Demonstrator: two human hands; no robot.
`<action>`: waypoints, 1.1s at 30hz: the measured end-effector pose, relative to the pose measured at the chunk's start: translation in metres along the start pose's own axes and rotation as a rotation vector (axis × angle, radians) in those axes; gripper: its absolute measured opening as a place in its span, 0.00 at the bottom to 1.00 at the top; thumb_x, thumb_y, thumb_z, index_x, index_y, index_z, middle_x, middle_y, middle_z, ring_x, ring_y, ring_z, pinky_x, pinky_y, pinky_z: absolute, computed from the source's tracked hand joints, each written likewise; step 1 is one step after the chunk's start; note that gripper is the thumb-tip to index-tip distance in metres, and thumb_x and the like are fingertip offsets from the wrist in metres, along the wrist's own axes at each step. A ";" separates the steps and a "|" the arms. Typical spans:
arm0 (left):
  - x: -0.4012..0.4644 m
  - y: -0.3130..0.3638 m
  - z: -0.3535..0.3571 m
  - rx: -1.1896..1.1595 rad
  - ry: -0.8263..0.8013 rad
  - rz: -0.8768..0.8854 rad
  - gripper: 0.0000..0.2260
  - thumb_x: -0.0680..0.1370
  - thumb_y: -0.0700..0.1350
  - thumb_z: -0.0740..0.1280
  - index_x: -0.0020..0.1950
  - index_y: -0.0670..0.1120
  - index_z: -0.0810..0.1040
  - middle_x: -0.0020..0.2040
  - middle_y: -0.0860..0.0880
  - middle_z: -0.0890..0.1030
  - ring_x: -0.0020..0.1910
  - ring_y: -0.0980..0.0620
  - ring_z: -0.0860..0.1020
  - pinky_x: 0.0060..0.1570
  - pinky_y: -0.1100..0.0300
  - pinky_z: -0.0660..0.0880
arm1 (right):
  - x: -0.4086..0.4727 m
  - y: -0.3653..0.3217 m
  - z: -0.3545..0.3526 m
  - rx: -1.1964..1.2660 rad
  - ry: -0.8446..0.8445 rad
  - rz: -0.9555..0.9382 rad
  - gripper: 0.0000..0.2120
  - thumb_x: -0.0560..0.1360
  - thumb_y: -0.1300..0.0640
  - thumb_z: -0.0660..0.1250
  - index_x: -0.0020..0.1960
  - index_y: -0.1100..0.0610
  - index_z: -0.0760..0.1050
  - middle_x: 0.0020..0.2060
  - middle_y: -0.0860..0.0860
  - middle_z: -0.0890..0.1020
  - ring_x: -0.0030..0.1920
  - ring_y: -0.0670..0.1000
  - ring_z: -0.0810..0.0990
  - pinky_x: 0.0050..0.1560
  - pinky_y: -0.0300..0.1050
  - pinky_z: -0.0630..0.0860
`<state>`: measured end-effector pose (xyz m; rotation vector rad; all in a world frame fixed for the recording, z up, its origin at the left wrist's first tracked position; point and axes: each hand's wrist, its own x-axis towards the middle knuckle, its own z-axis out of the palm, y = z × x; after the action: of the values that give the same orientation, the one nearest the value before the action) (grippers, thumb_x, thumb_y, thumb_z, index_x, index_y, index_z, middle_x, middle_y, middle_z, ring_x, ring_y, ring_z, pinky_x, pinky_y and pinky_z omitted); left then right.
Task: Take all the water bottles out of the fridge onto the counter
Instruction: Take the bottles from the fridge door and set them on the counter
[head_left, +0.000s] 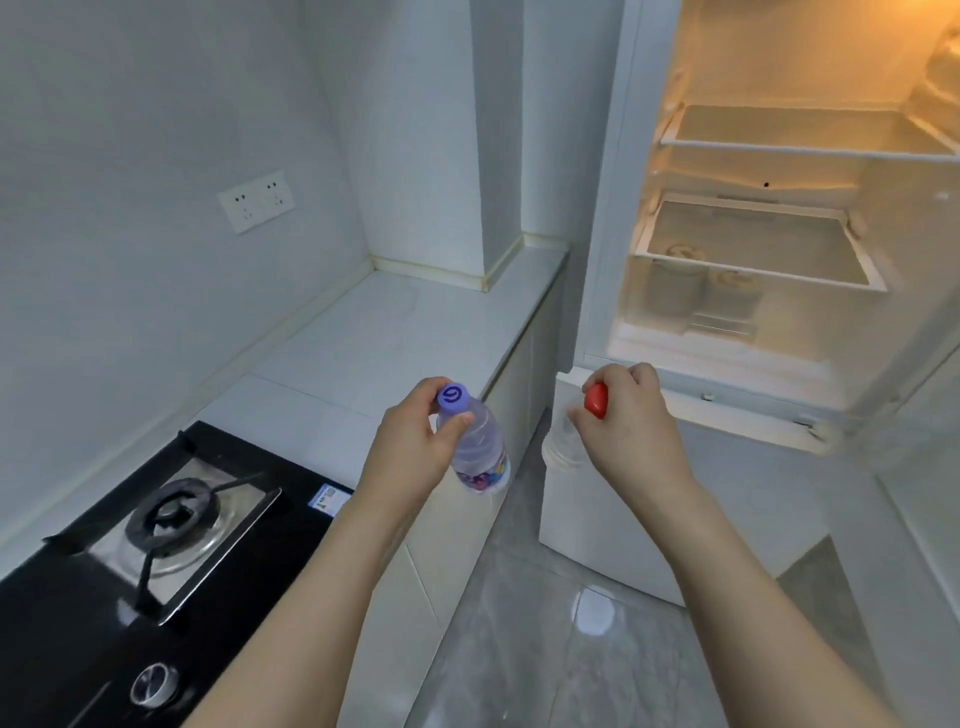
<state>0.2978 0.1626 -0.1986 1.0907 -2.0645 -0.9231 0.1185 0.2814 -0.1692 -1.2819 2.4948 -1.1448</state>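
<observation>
Below each grip (415, 431) (628, 415), a hanging bottle (480, 452).

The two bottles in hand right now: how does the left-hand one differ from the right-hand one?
The purple-capped bottle, in the left hand, shows a colourful label low on its body; the red-capped bottle, in the right hand, shows no label here. The purple-capped bottle hangs beside the counter edge; the red-capped bottle hangs in front of the open fridge. Both are clear plastic, gripped near the cap, held in the air.
</observation>
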 end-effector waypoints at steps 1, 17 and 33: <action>0.001 -0.008 -0.007 0.003 0.003 -0.011 0.10 0.78 0.45 0.68 0.59 0.51 0.75 0.52 0.55 0.80 0.51 0.55 0.78 0.49 0.63 0.75 | 0.003 -0.007 0.008 -0.009 -0.015 -0.002 0.06 0.74 0.59 0.65 0.50 0.59 0.73 0.51 0.54 0.69 0.45 0.58 0.75 0.44 0.45 0.69; -0.032 -0.069 -0.082 0.096 0.198 -0.253 0.12 0.78 0.48 0.67 0.62 0.51 0.73 0.52 0.55 0.80 0.45 0.58 0.79 0.41 0.69 0.74 | 0.031 -0.084 0.107 -0.062 -0.434 -0.256 0.07 0.74 0.61 0.63 0.52 0.58 0.74 0.52 0.53 0.70 0.44 0.56 0.76 0.46 0.45 0.71; -0.215 -0.049 -0.171 0.223 0.627 -0.688 0.11 0.78 0.49 0.68 0.59 0.54 0.74 0.51 0.58 0.80 0.50 0.51 0.80 0.52 0.53 0.79 | -0.082 -0.214 0.171 0.055 -0.842 -0.799 0.08 0.75 0.59 0.66 0.54 0.56 0.74 0.55 0.53 0.70 0.46 0.54 0.77 0.49 0.43 0.72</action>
<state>0.5513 0.2781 -0.1833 1.9778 -1.2976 -0.5295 0.3804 0.1670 -0.1656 -2.2192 1.3550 -0.5192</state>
